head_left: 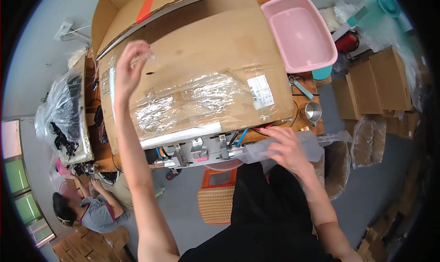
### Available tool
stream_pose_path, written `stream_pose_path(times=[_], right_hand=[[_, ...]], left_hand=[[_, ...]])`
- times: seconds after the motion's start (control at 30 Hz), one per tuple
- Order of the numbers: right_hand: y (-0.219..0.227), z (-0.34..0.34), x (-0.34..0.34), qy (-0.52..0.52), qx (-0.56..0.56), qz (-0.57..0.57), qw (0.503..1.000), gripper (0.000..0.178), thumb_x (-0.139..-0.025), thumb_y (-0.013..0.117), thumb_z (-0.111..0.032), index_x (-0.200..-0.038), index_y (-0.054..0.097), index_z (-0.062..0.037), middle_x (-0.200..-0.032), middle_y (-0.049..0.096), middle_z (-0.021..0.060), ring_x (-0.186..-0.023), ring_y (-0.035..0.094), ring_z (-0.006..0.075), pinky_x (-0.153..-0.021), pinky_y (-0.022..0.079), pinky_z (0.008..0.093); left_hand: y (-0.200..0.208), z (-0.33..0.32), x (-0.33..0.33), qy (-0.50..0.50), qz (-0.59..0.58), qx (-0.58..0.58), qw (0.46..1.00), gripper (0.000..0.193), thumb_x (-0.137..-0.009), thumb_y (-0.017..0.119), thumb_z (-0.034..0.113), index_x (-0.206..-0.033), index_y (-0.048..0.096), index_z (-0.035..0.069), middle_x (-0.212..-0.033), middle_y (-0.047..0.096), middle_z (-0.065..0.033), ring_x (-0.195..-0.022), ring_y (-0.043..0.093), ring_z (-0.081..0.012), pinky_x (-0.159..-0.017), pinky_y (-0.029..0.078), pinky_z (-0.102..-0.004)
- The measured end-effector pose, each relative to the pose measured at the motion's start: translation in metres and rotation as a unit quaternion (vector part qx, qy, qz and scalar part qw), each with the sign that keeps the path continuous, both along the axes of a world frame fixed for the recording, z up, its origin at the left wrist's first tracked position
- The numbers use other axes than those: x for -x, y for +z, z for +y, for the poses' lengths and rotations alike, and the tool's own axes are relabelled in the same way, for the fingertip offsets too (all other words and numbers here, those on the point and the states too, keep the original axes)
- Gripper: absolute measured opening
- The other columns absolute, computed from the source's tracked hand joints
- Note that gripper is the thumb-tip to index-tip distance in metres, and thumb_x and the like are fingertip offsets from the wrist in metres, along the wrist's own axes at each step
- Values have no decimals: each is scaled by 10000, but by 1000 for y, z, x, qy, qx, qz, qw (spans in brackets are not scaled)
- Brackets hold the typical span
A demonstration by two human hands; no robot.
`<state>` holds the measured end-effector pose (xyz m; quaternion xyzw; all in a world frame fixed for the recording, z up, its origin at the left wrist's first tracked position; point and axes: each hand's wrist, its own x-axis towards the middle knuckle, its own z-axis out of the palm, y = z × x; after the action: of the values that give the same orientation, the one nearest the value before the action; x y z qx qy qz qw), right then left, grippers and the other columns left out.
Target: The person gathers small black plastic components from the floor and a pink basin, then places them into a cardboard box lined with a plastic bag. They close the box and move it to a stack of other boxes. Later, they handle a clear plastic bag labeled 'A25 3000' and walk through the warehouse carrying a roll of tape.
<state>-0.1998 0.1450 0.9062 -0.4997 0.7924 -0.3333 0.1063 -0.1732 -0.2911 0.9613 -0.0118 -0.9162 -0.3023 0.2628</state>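
My left hand (129, 71) is raised over the left side of a large cardboard box (192, 55). Its fingers are curled together, with a faint clear bit at their tips that I cannot make out. At the near right corner of the box is my right hand (289, 151), fingers stretched and apart. It hovers over or touches a frosted translucent plastic sheet (254, 153); contact is unclear. Beside that sheet, along the near table edge, runs a metal fixture (213, 153) with small brackets and blue and black tubes. Shiny clear tape (183, 101) and a white label (261, 91) cover the box top.
A pink plastic basket (300, 32) stands at the far right. Scissors (302, 88) and a metal cup (312, 111) rest on the wooden table. A woven-seat chair (215, 202) stands below. At left, another person (96, 211) works; cardboard boxes (380, 85) stand right.
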Motion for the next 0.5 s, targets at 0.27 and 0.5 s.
stream_pose_path(times=[0.27,0.5], right_hand=[[-14,2,0,-59,-59,32,996,202,-593,716,-104,-672,543,-35,-1355,402,128,-1226,399,259,-917,346,407],[-15,-16,-1,-123,-69,66,988,233,-577,718,-104,-721,545,-44,-1342,415,118,-1154,443,240,-857,356,388]], left_hand=[[125,72,181,-82,-282,275,915,278,-799,579,225,-998,627,36,-966,626,-206,-854,612,-303,-783,467,-421],[78,70,270,-110,-244,258,928,222,-778,595,156,-920,644,-7,-855,653,-182,-774,624,-288,-703,492,-359]])
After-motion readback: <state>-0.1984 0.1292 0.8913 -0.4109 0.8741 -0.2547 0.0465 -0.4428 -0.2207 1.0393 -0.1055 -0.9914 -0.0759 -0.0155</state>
